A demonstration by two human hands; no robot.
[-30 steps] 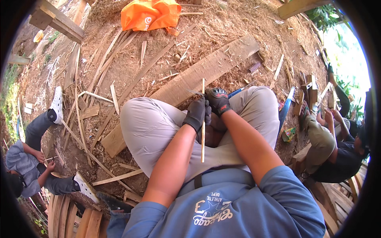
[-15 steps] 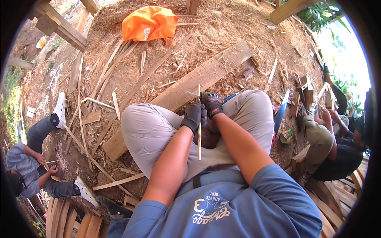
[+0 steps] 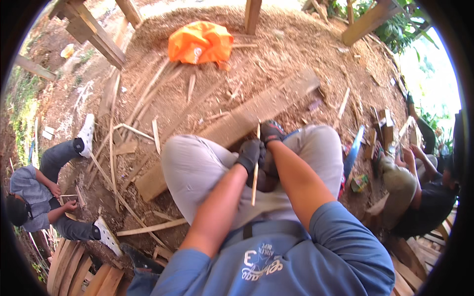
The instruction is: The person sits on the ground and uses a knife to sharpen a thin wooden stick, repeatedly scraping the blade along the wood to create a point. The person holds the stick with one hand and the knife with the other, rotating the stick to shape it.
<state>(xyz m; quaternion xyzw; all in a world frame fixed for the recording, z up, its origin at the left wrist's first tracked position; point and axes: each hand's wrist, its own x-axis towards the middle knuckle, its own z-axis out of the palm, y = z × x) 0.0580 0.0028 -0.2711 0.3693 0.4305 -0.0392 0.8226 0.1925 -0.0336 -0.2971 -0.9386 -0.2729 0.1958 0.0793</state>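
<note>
My gloved left hand (image 3: 250, 153) is closed round a thin, pale wooden stick (image 3: 255, 183). The stick runs lengthwise between my knees, its near end over my lap. Just beyond, my gloved right hand (image 3: 272, 131) is closed beside the stick's far end. A thin knife blade stuck out left from that hand half a second ago; now blur and the glove hide it. Both hands are close together above my crossed legs, in front of a wide plank (image 3: 232, 121) lying on the ground.
An orange bag (image 3: 200, 43) lies on the shavings ahead. Long wood strips (image 3: 148, 96) are scattered at left. One person (image 3: 32, 190) sits at left with a thin stick, another (image 3: 419, 197) at right. A blue blade-like strip (image 3: 354, 148) lies beside my right knee.
The whole view has shifted, with the scene now lower and a little to the right. The stick leans slightly more, and my right hand is lower beside it. The knife blade no longer shows.
</note>
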